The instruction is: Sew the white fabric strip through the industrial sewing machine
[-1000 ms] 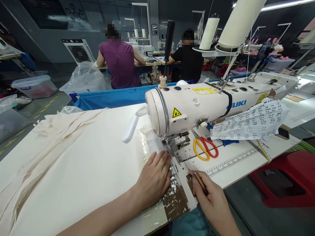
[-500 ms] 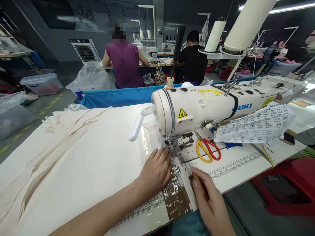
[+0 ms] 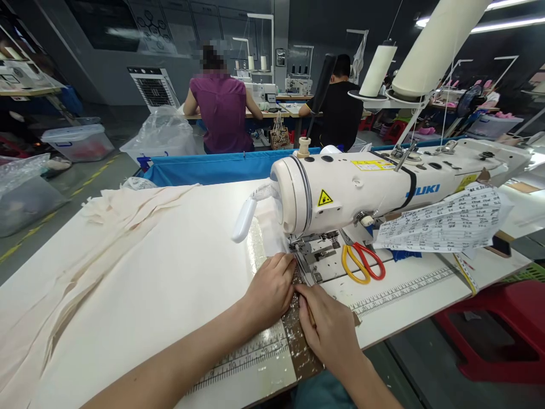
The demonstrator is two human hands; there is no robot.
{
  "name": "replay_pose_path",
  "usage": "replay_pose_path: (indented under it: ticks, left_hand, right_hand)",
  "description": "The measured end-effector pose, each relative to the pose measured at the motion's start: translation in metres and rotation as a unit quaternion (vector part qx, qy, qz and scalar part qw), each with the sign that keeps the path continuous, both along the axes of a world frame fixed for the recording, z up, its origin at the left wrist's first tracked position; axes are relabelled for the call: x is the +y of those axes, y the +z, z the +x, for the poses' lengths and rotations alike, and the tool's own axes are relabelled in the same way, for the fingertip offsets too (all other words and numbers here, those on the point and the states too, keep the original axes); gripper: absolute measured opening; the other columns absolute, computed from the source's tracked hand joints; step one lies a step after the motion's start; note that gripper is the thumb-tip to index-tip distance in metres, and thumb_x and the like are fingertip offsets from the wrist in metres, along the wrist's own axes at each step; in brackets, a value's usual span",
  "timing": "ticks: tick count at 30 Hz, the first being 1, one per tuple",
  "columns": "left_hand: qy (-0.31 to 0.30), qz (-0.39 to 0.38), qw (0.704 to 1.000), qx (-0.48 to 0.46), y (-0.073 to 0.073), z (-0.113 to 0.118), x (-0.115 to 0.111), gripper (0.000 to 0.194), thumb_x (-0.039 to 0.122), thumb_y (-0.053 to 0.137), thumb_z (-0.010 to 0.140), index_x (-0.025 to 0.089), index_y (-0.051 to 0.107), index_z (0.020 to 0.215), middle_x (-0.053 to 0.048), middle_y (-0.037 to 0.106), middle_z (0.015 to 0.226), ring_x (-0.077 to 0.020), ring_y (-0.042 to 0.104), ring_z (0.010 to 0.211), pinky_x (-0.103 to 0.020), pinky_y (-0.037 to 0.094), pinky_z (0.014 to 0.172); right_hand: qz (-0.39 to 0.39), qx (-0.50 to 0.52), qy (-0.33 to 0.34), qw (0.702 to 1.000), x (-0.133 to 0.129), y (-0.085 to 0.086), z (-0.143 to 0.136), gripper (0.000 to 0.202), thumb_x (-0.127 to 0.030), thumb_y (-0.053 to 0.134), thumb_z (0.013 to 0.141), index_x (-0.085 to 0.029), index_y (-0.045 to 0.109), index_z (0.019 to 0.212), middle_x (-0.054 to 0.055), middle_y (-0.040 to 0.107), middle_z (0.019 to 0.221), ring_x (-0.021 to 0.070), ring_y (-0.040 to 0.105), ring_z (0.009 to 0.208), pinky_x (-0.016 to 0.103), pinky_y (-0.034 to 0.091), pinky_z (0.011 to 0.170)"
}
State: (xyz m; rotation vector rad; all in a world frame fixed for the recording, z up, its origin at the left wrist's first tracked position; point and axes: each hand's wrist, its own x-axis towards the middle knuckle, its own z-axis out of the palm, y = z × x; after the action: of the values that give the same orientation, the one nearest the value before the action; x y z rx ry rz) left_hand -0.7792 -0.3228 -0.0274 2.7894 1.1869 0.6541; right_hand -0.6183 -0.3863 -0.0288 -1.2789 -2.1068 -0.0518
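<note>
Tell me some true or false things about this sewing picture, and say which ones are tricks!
1. The left hand and the right hand are close together. True.
2. The right hand is holding the scissors. False: they lie by the machine, with no hand on them.
3. The machine has a yellow triangle on it. True.
4. The stool is blue. False: it is red.
5. Pale cloth lies on the table. True.
6. The paper with writing is on the floor. False: it is up beside the machine.
</note>
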Motion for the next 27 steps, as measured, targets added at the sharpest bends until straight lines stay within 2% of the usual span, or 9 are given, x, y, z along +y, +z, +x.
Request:
replay_pose_path:
  ticks: [9,14,18,22,27]
  left_hand:
    - [0.012,-0.001,1.0,-0.007,0.0,0.001,-0.001,0.038,0.012,0.039,0.092,0.002,0.057,0.125,-0.021,0.059,0.123,-0.0317,0.055,0.109,-0.05,0.055,0.092]
    - [0.02,-0.01,1.0,-0.014,0.0,-0.003,0.004,0.039,0.014,0.039,0.094,0.005,0.055,0.128,-0.019,0.059,0.124,-0.03,0.055,0.112,-0.049,0.053,0.096]
    - [0.018,-0.003,1.0,-0.013,-0.002,-0.008,0.01,0.04,0.016,0.04,0.094,0.005,0.055,0.129,-0.018,0.06,0.125,-0.0302,0.055,0.114,-0.049,0.052,0.097]
    - [0.019,0.003,1.0,-0.01,-0.004,-0.015,0.008,0.04,0.015,0.041,0.093,0.005,0.055,0.13,-0.017,0.06,0.131,-0.0308,0.053,0.123,-0.051,0.048,0.105]
    - [0.016,0.006,0.999,-0.042,-0.002,-0.018,0.003,0.039,0.016,0.042,0.094,0.01,0.055,0.13,-0.015,0.061,0.131,-0.0281,0.053,0.125,-0.05,0.046,0.108]
  right_hand:
    - [0.007,-0.085,-0.053,0.995,0.0,-0.001,-0.005,0.027,-0.015,0.037,0.1,-0.015,0.062,0.111,0.006,0.07,0.083,0.0192,0.068,0.061,0.029,0.046,0.052]
    - [0.021,-0.136,-0.102,0.985,-0.002,-0.001,-0.015,0.025,-0.007,0.051,0.091,-0.013,0.064,0.111,0.006,0.072,0.08,0.0179,0.068,0.057,0.027,0.046,0.049]
    - [0.023,-0.175,-0.141,0.974,0.001,-0.002,-0.02,0.035,-0.005,0.062,0.081,-0.012,0.067,0.115,0.007,0.074,0.081,0.0179,0.067,0.051,0.028,0.045,0.044]
    - [0.026,-0.156,-0.128,0.979,0.0,-0.003,-0.019,0.031,-0.01,0.055,0.089,-0.012,0.067,0.118,0.008,0.075,0.082,0.0186,0.069,0.055,0.027,0.047,0.048]
    - [0.037,-0.049,-0.069,0.996,-0.007,-0.008,-0.006,0.034,-0.021,0.037,0.103,-0.014,0.067,0.116,0.008,0.075,0.084,0.0193,0.071,0.064,0.027,0.048,0.052]
